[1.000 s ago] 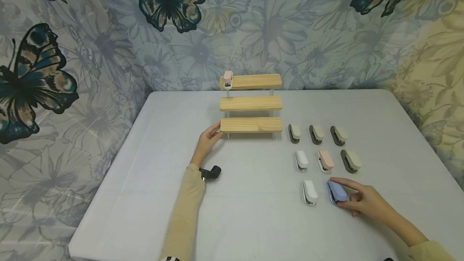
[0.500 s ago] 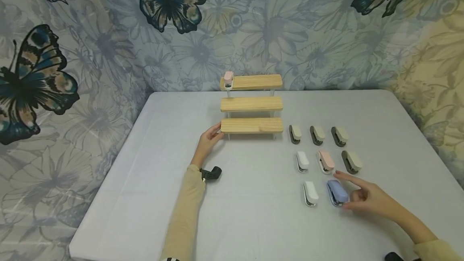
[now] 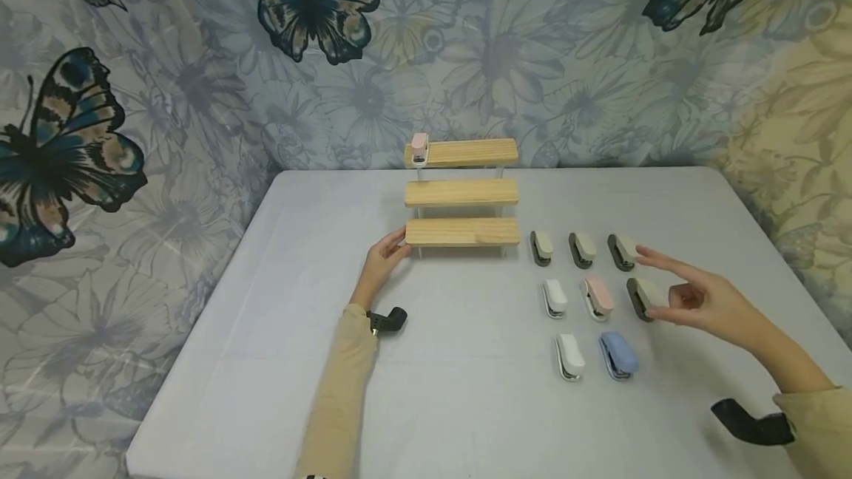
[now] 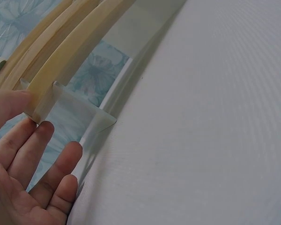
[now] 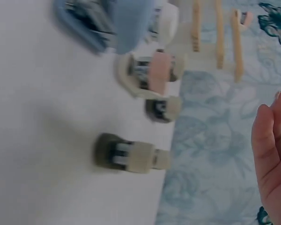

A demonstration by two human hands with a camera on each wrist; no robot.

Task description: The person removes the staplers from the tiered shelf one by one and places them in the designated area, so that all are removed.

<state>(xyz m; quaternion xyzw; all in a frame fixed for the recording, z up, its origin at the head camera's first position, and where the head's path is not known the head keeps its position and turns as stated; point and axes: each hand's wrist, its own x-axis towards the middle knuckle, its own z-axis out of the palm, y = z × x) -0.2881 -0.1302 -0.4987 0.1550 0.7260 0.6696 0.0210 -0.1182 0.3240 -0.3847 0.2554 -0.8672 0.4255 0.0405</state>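
Observation:
A three-tier wooden display stand [image 3: 462, 232] stands at the back of the table. My left hand [image 3: 383, 256] pinches the left end of its lowest board, thumb over the edge and fingertips below, in the left wrist view. A pink mini stapler [image 3: 419, 148] sits at the left of the top tier. My right hand [image 3: 715, 301] hovers with thumb and fingers apart, overlapping the sage-green stapler [image 3: 643, 297] in the second row and nothing in its grasp. The blue stapler [image 3: 619, 353] lies in front, left of that hand.
Other mini staplers stand in rows at the right: sage-green ones [image 3: 582, 249] at the back, a second pink one [image 3: 597, 297] and a white one [image 3: 554, 297] midway, another white one [image 3: 569, 356] in front. Butterfly-patterned wall covering [image 3: 499, 80] rises behind the table.
My right hand has let go of the blue stapler and moved away and to the right, over the sage-green staplers. The blue stapler has stayed in place, and my left hand has not moved.

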